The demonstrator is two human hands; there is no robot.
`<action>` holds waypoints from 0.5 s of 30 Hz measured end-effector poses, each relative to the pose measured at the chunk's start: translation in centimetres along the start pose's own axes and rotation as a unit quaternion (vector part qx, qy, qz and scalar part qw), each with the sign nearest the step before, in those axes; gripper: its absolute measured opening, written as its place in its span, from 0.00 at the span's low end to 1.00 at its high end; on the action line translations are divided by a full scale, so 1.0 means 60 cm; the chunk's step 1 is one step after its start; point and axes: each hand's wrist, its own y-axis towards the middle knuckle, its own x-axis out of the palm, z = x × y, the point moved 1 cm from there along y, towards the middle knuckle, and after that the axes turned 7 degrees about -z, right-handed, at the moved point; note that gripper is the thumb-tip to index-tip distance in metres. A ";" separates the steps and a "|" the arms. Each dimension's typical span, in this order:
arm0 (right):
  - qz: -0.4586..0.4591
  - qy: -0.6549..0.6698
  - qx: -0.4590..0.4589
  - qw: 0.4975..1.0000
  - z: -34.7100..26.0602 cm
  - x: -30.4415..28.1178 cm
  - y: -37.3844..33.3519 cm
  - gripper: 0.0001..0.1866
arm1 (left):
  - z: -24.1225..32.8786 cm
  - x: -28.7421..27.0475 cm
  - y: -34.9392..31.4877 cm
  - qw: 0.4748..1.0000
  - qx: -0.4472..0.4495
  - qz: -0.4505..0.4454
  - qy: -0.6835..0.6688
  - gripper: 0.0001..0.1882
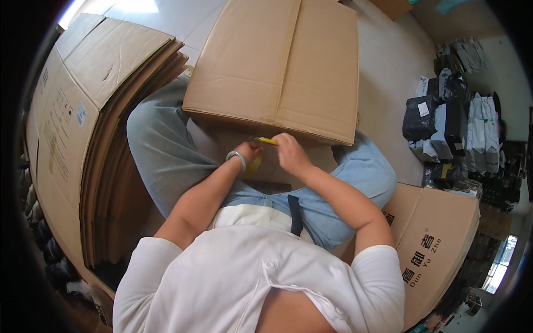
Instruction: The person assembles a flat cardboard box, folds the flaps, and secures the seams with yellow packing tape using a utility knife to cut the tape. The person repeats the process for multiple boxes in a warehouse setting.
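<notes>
A large closed cardboard box (272,66) stands before me, with a strip of tape (286,61) along its middle seam. Just below its near edge, my right hand (293,155) grips a slim yellow tool (268,141) with a dark end, its exact kind too small to tell. That dark end reaches to my left hand (249,152), whose fingers are closed and whose wrist carries a pale bangle (237,159). Under the left fingers shows a yellowish piece (254,165), partly hidden; what the hand holds is unclear. Neither hand visibly touches the box.
A thick stack of flattened cartons (72,122) leans at my left. Another printed carton (433,238) lies at my right. Black and white wrapped parcels (438,119) are piled farther right on the pale tiled floor (383,89). My bent legs (166,144) flank the box's near side.
</notes>
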 end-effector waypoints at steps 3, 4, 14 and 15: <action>0.031 0.026 -0.045 0.998 0.019 0.050 0.049 0.12 | 0.002 0.003 -0.011 0.997 -0.011 -0.058 0.044 0.20; 0.015 0.026 -0.018 0.999 0.027 0.064 0.054 0.12 | 0.006 0.004 -0.017 0.996 -0.013 -0.077 0.040 0.21; -0.041 0.010 0.119 0.992 0.052 0.082 0.042 0.10 | 0.018 0.004 -0.018 0.983 0.004 -0.157 0.090 0.22; -0.043 0.041 0.191 0.980 0.048 0.081 0.044 0.07 | 0.028 -0.005 -0.024 0.984 -0.005 -0.161 0.080 0.21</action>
